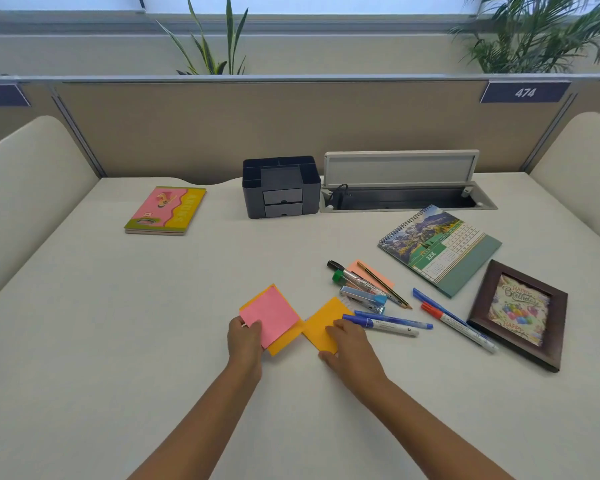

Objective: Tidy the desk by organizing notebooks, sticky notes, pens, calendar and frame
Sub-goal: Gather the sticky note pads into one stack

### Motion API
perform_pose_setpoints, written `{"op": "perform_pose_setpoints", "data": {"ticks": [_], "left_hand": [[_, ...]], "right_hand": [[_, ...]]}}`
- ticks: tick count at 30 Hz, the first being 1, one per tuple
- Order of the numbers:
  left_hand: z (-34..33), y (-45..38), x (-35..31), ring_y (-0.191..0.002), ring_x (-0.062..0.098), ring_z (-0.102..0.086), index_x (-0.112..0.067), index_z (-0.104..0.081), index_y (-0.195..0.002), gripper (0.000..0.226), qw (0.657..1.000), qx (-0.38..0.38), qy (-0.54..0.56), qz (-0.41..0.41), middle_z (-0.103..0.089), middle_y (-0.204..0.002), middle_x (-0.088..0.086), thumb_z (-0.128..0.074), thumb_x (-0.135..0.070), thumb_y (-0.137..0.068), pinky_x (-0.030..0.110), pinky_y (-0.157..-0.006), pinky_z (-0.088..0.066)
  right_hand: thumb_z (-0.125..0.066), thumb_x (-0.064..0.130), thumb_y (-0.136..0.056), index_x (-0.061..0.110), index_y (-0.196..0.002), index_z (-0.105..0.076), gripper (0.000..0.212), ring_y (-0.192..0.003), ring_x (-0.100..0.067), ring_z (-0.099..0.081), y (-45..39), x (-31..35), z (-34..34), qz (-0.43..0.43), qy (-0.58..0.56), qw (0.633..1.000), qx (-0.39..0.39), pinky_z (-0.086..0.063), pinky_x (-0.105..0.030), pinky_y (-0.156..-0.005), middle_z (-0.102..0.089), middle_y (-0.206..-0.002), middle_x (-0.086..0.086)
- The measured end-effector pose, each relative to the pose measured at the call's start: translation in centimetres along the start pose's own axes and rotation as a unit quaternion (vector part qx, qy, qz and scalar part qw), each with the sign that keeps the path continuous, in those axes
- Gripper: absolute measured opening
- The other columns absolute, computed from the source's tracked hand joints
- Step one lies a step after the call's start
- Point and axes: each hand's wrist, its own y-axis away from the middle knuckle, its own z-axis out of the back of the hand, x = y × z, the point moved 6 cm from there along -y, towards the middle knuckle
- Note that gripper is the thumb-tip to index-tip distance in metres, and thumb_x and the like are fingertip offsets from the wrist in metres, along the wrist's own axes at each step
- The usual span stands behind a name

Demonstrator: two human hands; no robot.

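Your left hand [245, 342] is pinching a pink sticky note [273, 315] lying over an orange one [283, 346]; your right hand [349, 351] is pressing loosely spread fingers on another orange sticky note [323, 323]. Markers [383, 323], a stapler [362, 298], calendar [440, 249] and picture frame [520, 315] are lying to your right, notebooks [166, 211] sitting far left near the organizer [281, 187].

Two bare forearms reaching forward from the lower edge, converging toward the middle. Left hand [245, 341] curled, thumb on top, pinching. Right hand [352, 348] palm down, fingers extended and pressing flat.
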Motion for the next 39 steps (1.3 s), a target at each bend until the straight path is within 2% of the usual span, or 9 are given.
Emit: {"op": "perform_pose_setpoints", "data": {"ticks": [6,11,15,19,21,26,30,34,39], "left_hand": [[0.0,-0.3,0.2,-0.096,0.030,-0.052,-0.002,-0.042,-0.121,0.031,1.000,-0.009,-0.021,0.004,-0.051,-0.109,0.015,-0.041,-0.001,-0.090,0.043,-0.085,-0.046],[-0.4,-0.1,0.3,-0.093,0.028,-0.052,-0.005,-0.044,-0.118,0.028,0.998,-0.012,-0.057,-0.012,-0.052,-0.105,0.012,-0.041,-0.003,-0.090,0.044,-0.087,-0.047],[-0.7,0.2,-0.2,-0.092,0.028,-0.051,-0.005,-0.044,-0.118,0.029,0.997,-0.014,-0.073,-0.030,-0.052,-0.103,0.010,-0.041,-0.003,-0.090,0.044,-0.088,-0.047],[0.0,0.1,-0.3,-0.092,0.028,-0.050,-0.004,-0.043,-0.120,0.029,0.997,-0.024,-0.069,-0.020,-0.050,-0.104,0.010,-0.041,-0.003,-0.090,0.044,-0.088,-0.046],[0.4,0.1,-0.3,-0.093,0.028,-0.050,-0.004,-0.042,-0.121,0.031,0.997,-0.028,-0.064,-0.014,-0.050,-0.106,0.010,-0.041,-0.003,-0.090,0.044,-0.087,-0.046],[0.9,0.2,-0.1,-0.091,0.028,-0.050,-0.004,-0.042,-0.121,0.032,0.998,-0.030,-0.053,0.001,-0.050,-0.110,0.014,-0.039,-0.002,-0.090,0.036,-0.073,-0.046],[-0.2,0.9,-0.3,-0.084,0.026,-0.053,-0.004,-0.046,-0.119,0.030,0.999,0.019,-0.038,0.012,-0.054,-0.103,0.015,-0.034,0.000,-0.092,0.031,-0.061,-0.046],[-1.4,1.9,-1.1,-0.080,0.024,-0.054,-0.009,-0.048,-0.111,0.024,0.998,0.053,-0.032,0.005,-0.057,-0.088,0.008,-0.032,-0.002,-0.094,0.032,-0.062,-0.047],[-2.5,2.9,-1.9,-0.092,0.029,-0.052,-0.019,-0.042,-0.107,0.016,0.997,0.058,-0.046,-0.004,-0.052,-0.098,0.009,-0.031,-0.013,-0.098,0.033,-0.068,-0.047]], "right_hand": [[-0.046,0.029,-0.094,0.008,-0.134,-0.035,0.047,-0.129,-0.028,-0.032,-0.7,1.1,-0.4,-0.004,0.142,0.989,0.047,-0.038,-0.034,-0.099,-0.036,-0.140,-0.011],[-0.038,0.002,-0.090,0.003,-0.135,-0.035,0.046,-0.122,-0.029,-0.040,-0.6,1.8,-0.1,0.003,0.181,0.983,0.017,-0.045,-0.038,-0.082,-0.043,-0.130,-0.018],[-0.078,0.014,-0.058,0.004,-0.098,-0.067,0.042,-0.085,-0.027,-0.063,-0.2,2.1,0.4,0.029,0.195,0.980,-0.030,-0.030,-0.027,-0.048,-0.065,-0.089,-0.014],[-0.039,0.013,-0.093,0.011,-0.122,-0.050,0.032,-0.116,-0.025,-0.049,0.3,1.1,0.3,0.027,0.103,0.994,-0.009,-0.043,-0.033,-0.082,-0.055,-0.123,-0.008],[-0.034,0.017,-0.097,0.016,-0.128,-0.048,0.035,-0.115,-0.021,-0.052,0.5,0.5,1.5,-0.001,0.005,0.999,-0.051,-0.041,-0.030,-0.090,-0.057,-0.127,-0.005],[-0.036,0.020,-0.098,0.024,-0.136,-0.045,0.039,-0.121,-0.014,-0.053,1.3,1.5,4.8,0.020,-0.070,0.983,-0.169,-0.045,-0.024,-0.094,-0.056,-0.133,0.002],[-0.057,0.009,-0.082,0.014,-0.115,-0.065,0.035,-0.111,-0.018,-0.062,2.1,4.1,5.1,0.213,-0.002,0.948,-0.238,-0.054,-0.029,-0.086,-0.067,-0.118,-0.003],[-0.082,0.001,-0.061,0.016,-0.110,-0.067,0.054,-0.109,-0.022,-0.064,2.1,4.7,3.2,0.256,0.021,0.951,-0.169,-0.058,-0.030,-0.073,-0.067,-0.117,-0.006],[-0.083,0.001,-0.060,0.024,-0.114,-0.063,0.062,-0.115,-0.024,-0.060,1.7,4.8,1.7,0.275,0.027,0.955,-0.110,-0.058,-0.031,-0.074,-0.064,-0.124,-0.005]]}}
